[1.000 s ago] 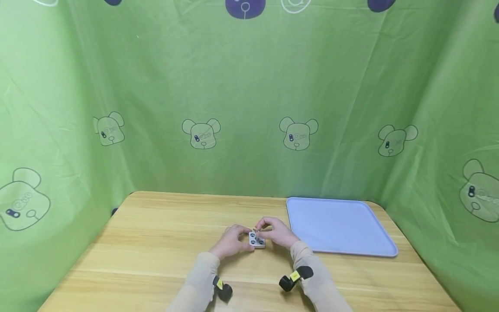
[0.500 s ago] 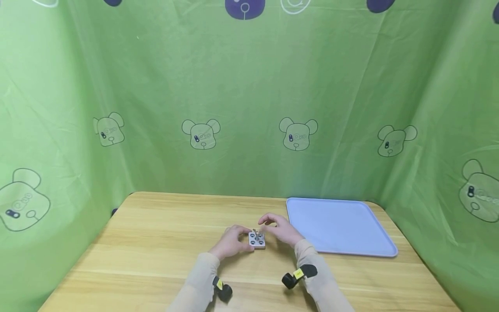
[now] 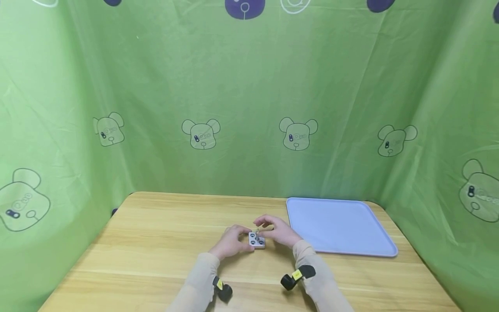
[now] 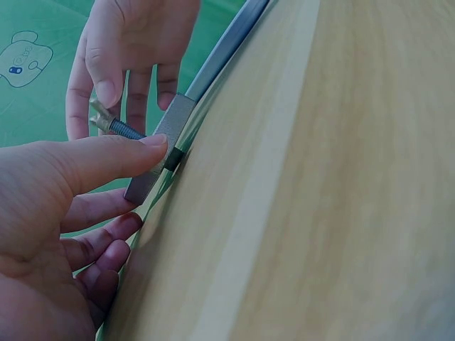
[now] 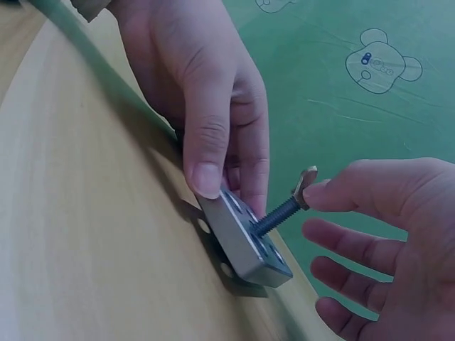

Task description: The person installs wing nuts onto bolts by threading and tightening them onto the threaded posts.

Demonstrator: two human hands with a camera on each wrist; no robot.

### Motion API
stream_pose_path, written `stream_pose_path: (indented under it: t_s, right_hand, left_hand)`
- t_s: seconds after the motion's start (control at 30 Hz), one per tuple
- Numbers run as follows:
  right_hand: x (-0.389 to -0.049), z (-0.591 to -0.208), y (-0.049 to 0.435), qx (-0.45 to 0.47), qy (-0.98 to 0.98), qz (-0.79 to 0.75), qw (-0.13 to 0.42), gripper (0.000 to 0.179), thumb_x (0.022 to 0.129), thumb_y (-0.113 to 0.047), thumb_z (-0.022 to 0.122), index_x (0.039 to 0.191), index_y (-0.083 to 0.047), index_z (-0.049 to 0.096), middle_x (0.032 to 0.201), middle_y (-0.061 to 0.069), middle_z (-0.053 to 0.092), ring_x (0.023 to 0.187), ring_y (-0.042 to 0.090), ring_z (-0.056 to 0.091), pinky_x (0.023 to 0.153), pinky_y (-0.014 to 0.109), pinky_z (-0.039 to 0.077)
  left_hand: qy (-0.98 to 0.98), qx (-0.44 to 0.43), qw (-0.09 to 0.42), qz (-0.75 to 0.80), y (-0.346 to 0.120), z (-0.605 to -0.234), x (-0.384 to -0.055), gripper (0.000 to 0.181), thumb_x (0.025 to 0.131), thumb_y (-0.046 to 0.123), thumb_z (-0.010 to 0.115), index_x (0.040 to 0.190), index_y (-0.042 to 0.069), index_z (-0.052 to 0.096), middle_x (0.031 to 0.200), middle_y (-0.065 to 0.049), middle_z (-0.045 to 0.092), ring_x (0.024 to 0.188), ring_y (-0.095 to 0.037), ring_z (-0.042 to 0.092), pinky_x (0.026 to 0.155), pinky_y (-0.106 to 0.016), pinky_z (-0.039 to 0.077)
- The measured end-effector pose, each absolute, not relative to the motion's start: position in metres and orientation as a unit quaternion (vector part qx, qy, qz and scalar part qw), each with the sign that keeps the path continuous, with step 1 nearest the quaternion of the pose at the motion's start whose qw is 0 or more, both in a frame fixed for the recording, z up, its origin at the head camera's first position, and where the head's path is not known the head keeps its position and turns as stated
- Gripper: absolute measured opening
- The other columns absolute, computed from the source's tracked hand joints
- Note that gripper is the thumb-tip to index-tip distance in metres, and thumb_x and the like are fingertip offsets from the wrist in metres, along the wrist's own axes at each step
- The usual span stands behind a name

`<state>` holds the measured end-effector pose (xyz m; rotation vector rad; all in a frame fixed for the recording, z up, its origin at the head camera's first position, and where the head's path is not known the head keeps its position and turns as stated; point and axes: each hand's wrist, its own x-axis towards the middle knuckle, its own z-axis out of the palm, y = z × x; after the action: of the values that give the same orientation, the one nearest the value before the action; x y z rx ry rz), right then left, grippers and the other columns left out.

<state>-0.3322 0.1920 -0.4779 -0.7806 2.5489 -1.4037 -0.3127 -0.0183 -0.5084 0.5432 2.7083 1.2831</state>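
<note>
A small metal block (image 3: 251, 245) with holes in its top stands close over the table, seen edge-on in the left wrist view. My left hand (image 3: 230, 242) grips its left side, thumb (image 4: 114, 156) along the near edge and fingers on the far side. From the middle of the block rises a threaded wing screw (image 5: 277, 216) with a brass-coloured winged head. My right hand (image 3: 281, 232) is at the screw's head: the thumb touches a wing, while the index finger arches above it, apart, in the head view. The other right fingers are loosely bent beside the screw.
A pale lilac tray (image 3: 339, 225) lies on the wooden table (image 3: 167, 221) to the right of the right hand. Green curtains (image 3: 249, 169) with bear-head prints surround the table at the back and both sides. Black wrist cameras (image 3: 289, 281) are strapped to the forearms.
My right hand lifted off the wing screw to the right, spreading thumb and index finger, then came back to its head. The wings now stand at another angle. Left hand and block stay put.
</note>
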Motion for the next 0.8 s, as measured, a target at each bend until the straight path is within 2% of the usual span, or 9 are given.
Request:
stream_pose_path:
  t_s: [0.17, 0.47, 0.8]
  right_hand:
    - [-0.3305, -0.4779, 0.1898, -0.272, 0.842, -0.461, 0.068, 0.035, 0.085, -0.010, 0.067, 0.119, -0.003, 0.063, 0.121, 0.019, 0.064, 0.111, 0.035, 0.057, 0.097, 0.055, 0.044]
    - [-0.3305, -0.4800, 0.1873, -0.265, 0.846, -0.459, 0.057, 0.015, 0.084, -0.010, 0.067, 0.098, -0.005, 0.069, 0.109, 0.013, 0.068, 0.106, 0.028, 0.056, 0.098, 0.055, 0.042]
    - [-0.3330, -0.4825, 0.1864, -0.245, 0.858, -0.450, 0.045, 0.013, 0.082, -0.012, 0.071, 0.093, -0.006, 0.068, 0.106, 0.010, 0.068, 0.102, 0.021, 0.057, 0.098, 0.051, 0.043]
  left_hand:
    - [0.887, 0.179, 0.048, 0.422, -0.0185, -0.5084, -0.3130, 0.059, 0.073, 0.028, 0.082, 0.124, 0.006, 0.063, 0.126, -0.014, 0.060, 0.116, -0.032, 0.050, 0.102, -0.056, 0.042]
    - [0.888, 0.175, 0.049, 0.423, -0.0177, -0.5102, -0.3138, 0.057, 0.072, 0.027, 0.082, 0.122, 0.007, 0.064, 0.127, -0.013, 0.060, 0.116, -0.031, 0.050, 0.101, -0.055, 0.042]
    - [0.887, 0.173, 0.053, 0.425, -0.0185, -0.5085, -0.3134, 0.058, 0.073, 0.028, 0.082, 0.124, 0.007, 0.063, 0.130, -0.014, 0.059, 0.118, -0.032, 0.049, 0.102, -0.055, 0.042]
